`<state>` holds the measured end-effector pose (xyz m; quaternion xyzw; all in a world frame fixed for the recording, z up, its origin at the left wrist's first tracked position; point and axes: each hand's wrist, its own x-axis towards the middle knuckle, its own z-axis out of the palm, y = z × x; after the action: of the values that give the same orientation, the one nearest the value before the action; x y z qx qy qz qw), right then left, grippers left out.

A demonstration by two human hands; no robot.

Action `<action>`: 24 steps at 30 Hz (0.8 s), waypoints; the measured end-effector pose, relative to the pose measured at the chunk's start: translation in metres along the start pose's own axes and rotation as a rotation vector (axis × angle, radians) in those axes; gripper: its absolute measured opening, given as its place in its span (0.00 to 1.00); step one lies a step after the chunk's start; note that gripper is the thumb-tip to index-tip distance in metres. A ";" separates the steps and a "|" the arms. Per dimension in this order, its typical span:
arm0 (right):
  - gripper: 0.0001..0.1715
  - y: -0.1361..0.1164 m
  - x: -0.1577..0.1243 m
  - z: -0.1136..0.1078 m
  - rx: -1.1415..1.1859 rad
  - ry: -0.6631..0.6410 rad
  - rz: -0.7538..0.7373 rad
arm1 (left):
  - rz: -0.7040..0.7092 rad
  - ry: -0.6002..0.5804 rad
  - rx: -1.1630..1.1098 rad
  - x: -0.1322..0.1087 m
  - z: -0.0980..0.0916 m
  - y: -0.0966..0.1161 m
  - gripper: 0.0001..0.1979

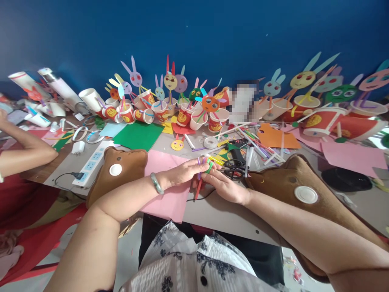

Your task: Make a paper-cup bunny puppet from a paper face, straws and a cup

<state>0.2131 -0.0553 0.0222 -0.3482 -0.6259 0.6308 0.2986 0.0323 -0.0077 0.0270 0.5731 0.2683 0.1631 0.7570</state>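
My left hand (189,171), with a jade-like bangle at its wrist, meets my right hand (224,185) above the near part of the table. Both are closed, their fingertips together around thin coloured strips. A purple strip (199,166) stands at the left fingers, and a green strip (209,167) shows at the right fingertips. Below the fingers a red stick-like piece (198,190) points down; whether it is gripped or lying there I cannot tell. A pink paper sheet (165,205) lies under my left forearm.
Brown cushioned pads (121,168) flank my arms. Black scissors (234,168) and loose strips lie ahead. Red paper cups (183,117) with paper rabbit faces line the blue wall. A power strip (91,165) is at left, near another person's arm (27,158).
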 end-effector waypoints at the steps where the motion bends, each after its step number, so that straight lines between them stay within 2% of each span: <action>1: 0.26 0.001 0.000 0.000 0.025 0.000 0.010 | -0.011 -0.007 -0.025 0.001 0.001 0.000 0.23; 7: 0.26 0.009 0.004 -0.001 0.170 -0.006 0.026 | -0.006 -0.042 -0.113 0.004 0.002 -0.003 0.22; 11: 0.27 0.011 0.007 0.001 0.106 0.002 -0.013 | -0.001 -0.049 -0.070 0.005 -0.001 -0.002 0.21; 15: 0.30 0.010 0.007 0.002 -0.037 0.018 -0.041 | 0.163 0.069 0.065 0.005 -0.003 -0.003 0.17; 18: 0.33 0.012 0.008 0.003 -0.058 0.012 -0.034 | 0.289 0.155 0.206 0.004 0.001 -0.004 0.15; 24: 0.35 0.017 0.009 0.006 -0.008 0.057 -0.064 | 0.311 0.178 0.311 0.009 0.006 0.000 0.18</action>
<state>0.2041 -0.0516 0.0041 -0.3471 -0.6303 0.6083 0.3350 0.0433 -0.0076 0.0260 0.7005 0.2643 0.2842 0.5989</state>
